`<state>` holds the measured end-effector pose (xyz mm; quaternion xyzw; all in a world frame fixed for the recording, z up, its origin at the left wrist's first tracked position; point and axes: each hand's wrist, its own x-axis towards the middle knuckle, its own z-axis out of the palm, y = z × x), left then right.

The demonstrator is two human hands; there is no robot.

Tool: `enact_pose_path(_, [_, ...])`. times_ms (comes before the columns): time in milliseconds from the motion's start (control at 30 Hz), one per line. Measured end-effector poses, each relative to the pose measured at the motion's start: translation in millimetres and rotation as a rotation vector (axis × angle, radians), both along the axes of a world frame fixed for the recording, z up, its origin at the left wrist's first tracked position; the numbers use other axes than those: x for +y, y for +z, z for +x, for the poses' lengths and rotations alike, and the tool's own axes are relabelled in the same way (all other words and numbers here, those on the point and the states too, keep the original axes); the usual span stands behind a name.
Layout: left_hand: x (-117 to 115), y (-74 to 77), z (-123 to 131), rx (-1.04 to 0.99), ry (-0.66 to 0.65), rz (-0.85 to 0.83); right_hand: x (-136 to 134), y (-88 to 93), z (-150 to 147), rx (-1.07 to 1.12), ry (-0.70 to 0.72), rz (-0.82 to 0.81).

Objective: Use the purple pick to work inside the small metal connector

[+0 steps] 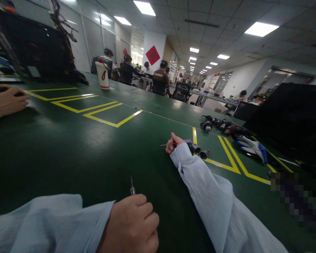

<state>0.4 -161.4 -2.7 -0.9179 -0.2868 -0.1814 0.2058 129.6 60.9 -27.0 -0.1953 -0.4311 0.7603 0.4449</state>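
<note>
Screwdriver [133, 190], apparently, juts beyond left fingers [146, 210]; slim tool [189, 141] crosses right fingers [170, 144].

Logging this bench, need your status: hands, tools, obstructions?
Left hand gripping slim tool. Right hand gripping thin-shafted tool. Metal cylinders beside right sleeve.

We've got left hand [131, 225] fisted close in, right hand [175, 143] curled tight, reaching farther forward.
</note>
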Motion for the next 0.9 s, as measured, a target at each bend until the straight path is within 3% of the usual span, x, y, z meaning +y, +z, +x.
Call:
enact_pose_path(233, [0.9,1.5,-0.8,0.037,0.001,-0.068,-6.9,3.1,-6.0,-0.088,-0.081,0.054])
enact_pose_path(467, [2.3,3.3,0.5,0.007,-0.002,-0.075,-31.1,10.5,-9.3,-0.187,-0.238,0.092])
enact_pose_path(667, [4.5,6.8,-0.2,0.02,-0.057,-0.089,-83.0,14.5,-11.3,-0.303,-0.352,0.085])
enact_pose_path(900, [4.5,3.4,0.9,-0.037,-0.049,-0.046,-155.6,12.7,-15.7,-0.462,-0.598,-0.017])
